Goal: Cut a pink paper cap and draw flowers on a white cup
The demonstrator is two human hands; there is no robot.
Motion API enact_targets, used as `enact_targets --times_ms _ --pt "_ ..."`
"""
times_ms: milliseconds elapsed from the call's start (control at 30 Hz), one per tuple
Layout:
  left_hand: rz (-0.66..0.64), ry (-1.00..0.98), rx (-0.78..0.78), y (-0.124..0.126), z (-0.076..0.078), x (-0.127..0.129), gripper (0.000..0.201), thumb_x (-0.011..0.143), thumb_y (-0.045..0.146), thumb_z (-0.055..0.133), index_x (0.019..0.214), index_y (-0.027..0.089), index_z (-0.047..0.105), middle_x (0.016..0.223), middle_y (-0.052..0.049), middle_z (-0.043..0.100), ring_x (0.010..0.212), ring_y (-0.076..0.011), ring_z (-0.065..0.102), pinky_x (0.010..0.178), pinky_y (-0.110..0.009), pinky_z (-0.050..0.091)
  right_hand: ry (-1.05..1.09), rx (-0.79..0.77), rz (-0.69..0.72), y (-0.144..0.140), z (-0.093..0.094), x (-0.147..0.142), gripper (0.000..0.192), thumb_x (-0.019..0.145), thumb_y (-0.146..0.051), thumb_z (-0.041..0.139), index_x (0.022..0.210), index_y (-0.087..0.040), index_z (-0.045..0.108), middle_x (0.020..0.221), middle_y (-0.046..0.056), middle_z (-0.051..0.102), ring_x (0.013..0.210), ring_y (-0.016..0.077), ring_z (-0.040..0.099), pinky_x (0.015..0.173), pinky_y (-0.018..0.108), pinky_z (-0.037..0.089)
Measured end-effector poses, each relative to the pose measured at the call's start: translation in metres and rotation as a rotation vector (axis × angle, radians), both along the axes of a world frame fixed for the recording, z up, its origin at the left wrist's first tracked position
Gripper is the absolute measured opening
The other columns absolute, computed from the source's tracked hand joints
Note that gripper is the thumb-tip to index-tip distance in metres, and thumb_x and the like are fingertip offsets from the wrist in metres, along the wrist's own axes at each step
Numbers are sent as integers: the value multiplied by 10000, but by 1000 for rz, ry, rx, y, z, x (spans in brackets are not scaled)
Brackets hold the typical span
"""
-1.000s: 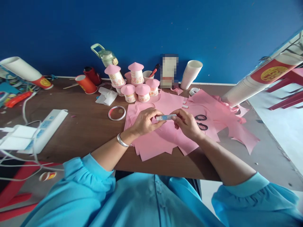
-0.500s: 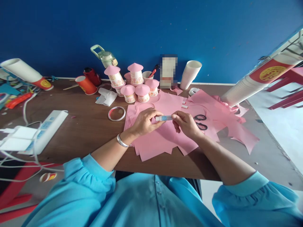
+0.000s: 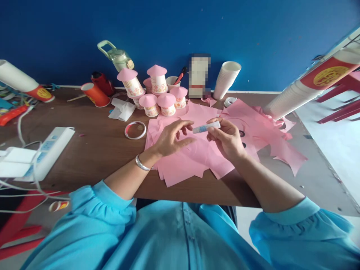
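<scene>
A small white glue stick (image 3: 206, 127) with a blue label is pinched between the thumb and fingers of my right hand (image 3: 226, 138). My left hand (image 3: 174, 138), a silver bangle at its wrist, is open just left of the stick's end, its thumb and fingers apart. Beneath both hands lie overlapping sheets of pink paper (image 3: 182, 168). The black handles of scissors (image 3: 242, 133) show partly behind my right hand. Beyond the paper, several paper cups with pink cone roofs (image 3: 166, 101) stand grouped together.
A roll of tape (image 3: 135, 130) lies left of the paper, near a crumpled white tissue (image 3: 122, 109). An orange cup (image 3: 96, 95), a power strip (image 3: 52, 152) with cables, a water bottle (image 3: 118, 58) and stacked white cups (image 3: 227, 79) are around. Pink scraps (image 3: 289, 155) spread rightward.
My left hand has let go of the glue stick and opened. My right hand now holds the stick alone, slightly raised and tilted. The whole view has shifted a little.
</scene>
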State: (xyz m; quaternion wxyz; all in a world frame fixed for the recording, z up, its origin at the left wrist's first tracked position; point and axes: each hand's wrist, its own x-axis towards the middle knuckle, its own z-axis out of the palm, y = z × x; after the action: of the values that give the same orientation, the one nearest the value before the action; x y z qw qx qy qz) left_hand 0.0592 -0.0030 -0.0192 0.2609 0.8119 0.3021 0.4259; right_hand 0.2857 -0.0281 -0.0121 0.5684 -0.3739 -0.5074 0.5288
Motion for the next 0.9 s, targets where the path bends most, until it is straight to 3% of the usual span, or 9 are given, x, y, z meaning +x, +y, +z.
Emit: enact_targets --times_ms 133,233,400,600,900 --pt "127 100 12 7 11 -4 174 1019 262 640 1130 157 722 1030 -78 803 824 -130 712 657 -230 543 -201 178 -142 -4 7 4 353 857 -559 861 918 -238 731 838 -5 651 629 110 542 579 288 488" --pt "49 279 40 10 16 -12 157 1011 200 612 1101 174 739 1028 -54 795 822 -134 713 703 -255 558 -478 319 -147 -11 9 3 237 948 -470 778 952 -238 729 904 17 698 731 138 612 638 292 506" --pt "25 439 229 3 -1 -37 192 1043 239 581 1073 227 770 1073 -54 789 1054 -222 731 825 -337 598 -773 425 -88 -17 1 -3 171 1020 -394 684 990 -227 711 902 21 736 686 135 628 639 282 504" --pt "-56 441 432 -8 -20 -48 158 1018 179 631 1106 233 751 1101 -44 806 1008 -204 728 882 -361 614 -870 513 -84 -13 -7 -8 202 1059 -400 653 1002 -212 698 924 29 740 692 130 640 662 268 510" --pt "-81 507 392 -5 -27 -46 205 1042 224 605 1148 250 779 1153 -49 824 1067 -234 749 951 -421 622 -955 515 15 -11 -8 -18 310 1096 -488 577 996 -217 688 924 45 739 690 139 617 690 295 482"
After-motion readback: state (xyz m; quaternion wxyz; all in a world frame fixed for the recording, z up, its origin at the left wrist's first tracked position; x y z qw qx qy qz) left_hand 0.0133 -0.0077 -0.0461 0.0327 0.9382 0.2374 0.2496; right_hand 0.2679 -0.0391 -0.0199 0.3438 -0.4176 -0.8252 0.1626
